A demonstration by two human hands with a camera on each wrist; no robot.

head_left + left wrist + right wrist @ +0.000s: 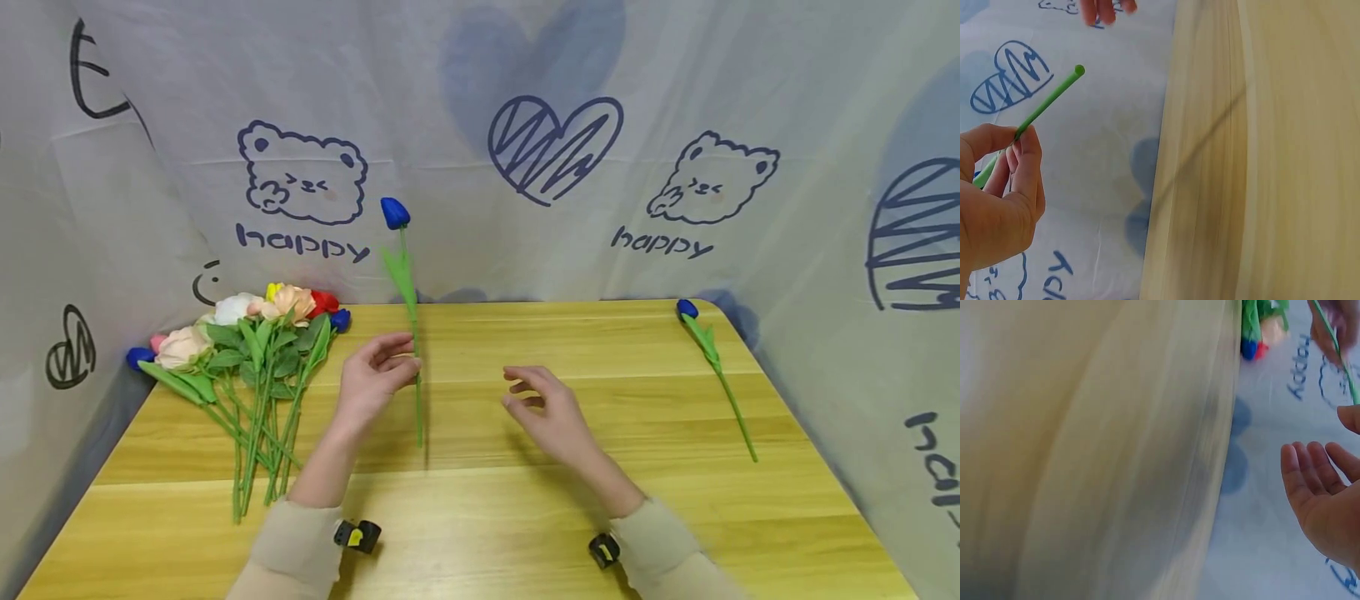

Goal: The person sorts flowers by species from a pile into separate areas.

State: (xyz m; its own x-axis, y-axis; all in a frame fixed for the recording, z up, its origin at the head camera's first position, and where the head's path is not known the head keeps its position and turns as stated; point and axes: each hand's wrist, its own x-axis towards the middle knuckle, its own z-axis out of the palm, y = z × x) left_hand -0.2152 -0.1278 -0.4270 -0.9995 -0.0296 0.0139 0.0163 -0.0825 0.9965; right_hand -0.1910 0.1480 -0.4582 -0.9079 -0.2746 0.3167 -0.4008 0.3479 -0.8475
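Observation:
My left hand [377, 375] pinches the green stem of a blue artificial tulip [395, 214] between thumb and fingers, left of the table's middle. The flower stands upright above the wood, bloom on top. In the left wrist view the cut end of its stem [1054, 100] sticks out past the fingertips. To the right of it, my right hand [546, 412] hovers over the table with loosely bent fingers and nothing in them. The right wrist view shows this hand [1329, 500] with thumb and fingers apart.
A bunch of artificial flowers [258, 358] in white, peach, red, yellow and blue lies at the table's left, stems toward me. Another blue tulip [718, 371] lies alone at the right. Printed cloth [435, 150] hangs behind and beside the wooden table [480, 517].

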